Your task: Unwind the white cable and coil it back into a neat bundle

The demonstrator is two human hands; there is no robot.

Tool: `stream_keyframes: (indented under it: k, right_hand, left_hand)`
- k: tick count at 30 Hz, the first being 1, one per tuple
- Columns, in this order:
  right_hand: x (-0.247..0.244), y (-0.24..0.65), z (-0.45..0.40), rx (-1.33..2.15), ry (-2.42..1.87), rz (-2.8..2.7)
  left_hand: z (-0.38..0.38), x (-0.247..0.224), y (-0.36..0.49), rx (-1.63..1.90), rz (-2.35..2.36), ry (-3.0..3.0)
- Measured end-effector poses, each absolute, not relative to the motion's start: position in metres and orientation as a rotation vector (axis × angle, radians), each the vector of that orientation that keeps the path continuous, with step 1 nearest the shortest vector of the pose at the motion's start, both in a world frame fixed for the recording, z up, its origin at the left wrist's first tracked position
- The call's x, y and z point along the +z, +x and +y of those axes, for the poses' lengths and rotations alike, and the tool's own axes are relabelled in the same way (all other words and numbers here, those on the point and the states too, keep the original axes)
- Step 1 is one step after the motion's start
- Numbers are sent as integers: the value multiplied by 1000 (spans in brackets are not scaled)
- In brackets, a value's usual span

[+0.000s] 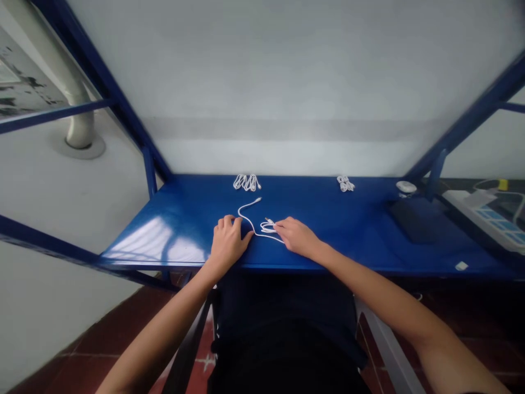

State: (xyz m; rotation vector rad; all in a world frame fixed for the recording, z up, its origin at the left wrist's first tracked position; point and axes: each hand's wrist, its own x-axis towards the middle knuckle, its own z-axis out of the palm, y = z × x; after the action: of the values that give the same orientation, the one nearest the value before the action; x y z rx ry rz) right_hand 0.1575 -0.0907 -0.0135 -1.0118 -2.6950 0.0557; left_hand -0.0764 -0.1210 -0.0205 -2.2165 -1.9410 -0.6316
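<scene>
A white cable [246,220] lies partly uncoiled on the blue table, one plug end pointing away from me. My right hand [297,235] pinches the looped part of this cable, with a small loop and a plug sticking out left of the fingertips. Resting on the tabletop, my left hand [230,239] has its thumb spread from the fingers. The thumb tip is at the cable's bend and seems to touch it; the cable runs loosely beside the fingers.
Bundled white cables [246,183] lie at the table's back edge, with another bundle [345,184] further right. At the right are a round white object [406,187], a dark flat pad [416,219] and a small white piece [461,266]. Blue frame posts flank the table [184,200].
</scene>
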Motion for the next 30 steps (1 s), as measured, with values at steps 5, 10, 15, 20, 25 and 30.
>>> stream_keyframes:
  k: [5,10,15,20,25,30]
  right_hand:
    - [-10,152,-97,52,-893,-2704]
    - [-7,151,-100,35,-803,-2755]
    - [-14,154,-90,-38,-718,-2761]
    - [-18,155,-78,88,-661,-2696]
    - [-9,165,-73,425,-646,-2561]
    - [-7,191,-62,528,-734,-2529]
  left_hand:
    - [-110,-25,-75,-671,-1792,-2505]
    - [-97,-22,-69,-793,-1564,-2786]
    - [-94,-16,-64,-772,-1338,-2990]
    - [-96,-15,-63,-703,-1242,-3041]
    - [-96,-25,-56,-692,-1275,-2897]
    - [-95,-26,-51,-691,-1311,-2860]
